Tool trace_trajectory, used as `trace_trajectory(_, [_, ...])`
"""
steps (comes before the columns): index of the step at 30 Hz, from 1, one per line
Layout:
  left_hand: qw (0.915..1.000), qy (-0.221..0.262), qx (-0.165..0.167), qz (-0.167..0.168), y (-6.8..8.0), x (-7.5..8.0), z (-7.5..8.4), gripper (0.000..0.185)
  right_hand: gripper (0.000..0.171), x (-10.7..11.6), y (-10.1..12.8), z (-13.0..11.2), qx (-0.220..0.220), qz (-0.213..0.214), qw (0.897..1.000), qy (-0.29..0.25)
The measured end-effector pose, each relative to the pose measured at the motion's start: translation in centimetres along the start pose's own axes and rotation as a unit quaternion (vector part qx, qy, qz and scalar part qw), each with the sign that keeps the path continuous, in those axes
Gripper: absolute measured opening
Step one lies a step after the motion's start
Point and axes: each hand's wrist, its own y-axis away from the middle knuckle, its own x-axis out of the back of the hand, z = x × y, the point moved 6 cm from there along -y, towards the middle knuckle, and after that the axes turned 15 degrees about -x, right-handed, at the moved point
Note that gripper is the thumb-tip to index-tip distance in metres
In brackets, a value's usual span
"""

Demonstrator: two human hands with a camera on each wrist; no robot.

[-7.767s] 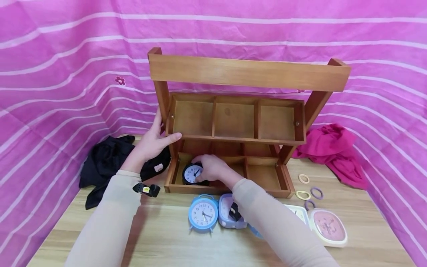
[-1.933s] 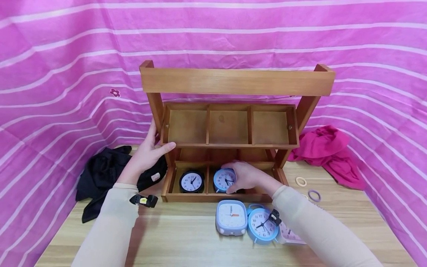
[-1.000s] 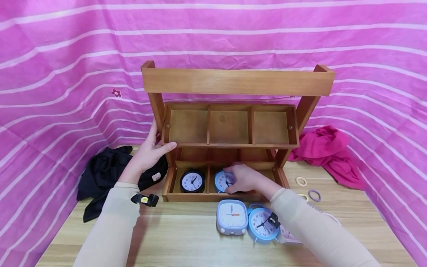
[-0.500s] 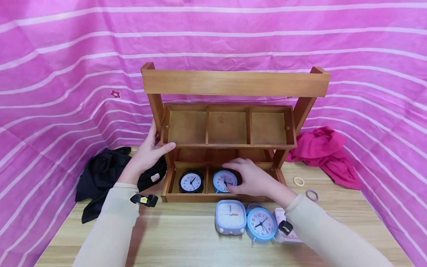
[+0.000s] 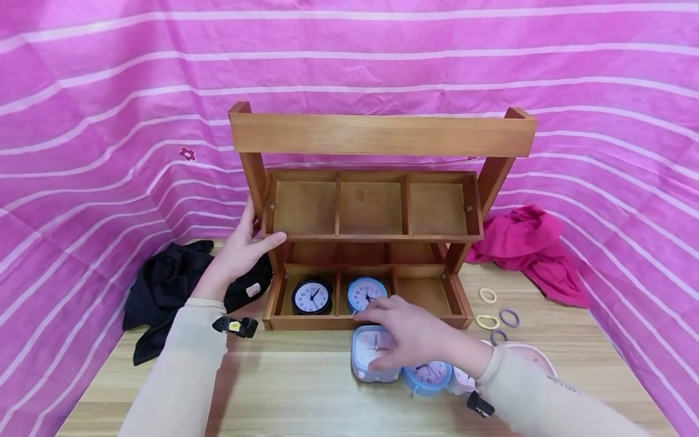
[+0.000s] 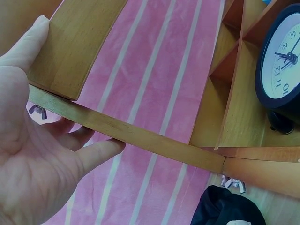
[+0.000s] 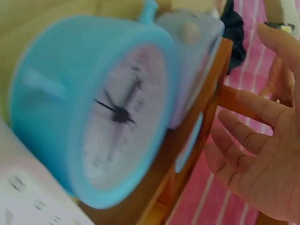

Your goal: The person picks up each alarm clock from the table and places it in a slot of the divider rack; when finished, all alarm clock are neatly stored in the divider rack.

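A two-tier wooden shelf [image 5: 360,324] with divided trays stands on the table. My left hand [image 5: 240,252] grips its left side, thumb on the upper tray and fingers behind the upright. In the lower tray, a black alarm clock [image 5: 312,297] sits in the left compartment and a blue alarm clock [image 5: 364,294] in the middle one. My right hand [image 5: 417,334] hovers over a lavender square alarm clock [image 5: 367,349] in front of the shelf, its fingers spread and holding nothing. Another blue alarm clock [image 7: 51,103] lies beside it, partly under that hand.
Right of the shelf lie several hair ties [image 5: 488,321] and a crumpled pink cloth [image 5: 524,243]. A black cloth [image 5: 164,282] lies at the left. More clocks, including a pale pink one [image 5: 463,381], are partly hidden by the right arm. Pink striped fabric [image 5: 349,54] hangs behind.
My right hand set the black clock, then a blue clock, into the lower tray. It has let go of the blue one and moved toward the lavender clock. The left hand stays on the shelf.
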Motion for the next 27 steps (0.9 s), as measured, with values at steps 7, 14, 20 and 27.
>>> trace_trajectory(7, [0.9999,-0.006,0.009,-0.006,0.1,0.0,0.0,0.108,0.076,-2.1,0.2,0.5,-0.023,-0.024,0.999,0.011])
trace_trajectory(14, [0.9997,-0.007,0.023,-0.009,0.1,0.0,-0.1,0.107,0.081,-2.6,0.3,0.6,-0.025,-0.030,0.999,0.006])
trace_trajectory(20, [0.9997,-0.011,0.021,-0.007,0.2,0.1,0.0,0.108,0.085,-2.9,0.4,0.4,-0.021,-0.046,0.999,-0.014])
trace_trajectory(27, [0.9996,-0.010,0.023,-0.012,0.1,0.1,0.0,0.107,0.085,-3.2,0.6,0.4,-0.015,-0.033,0.999,-0.003])
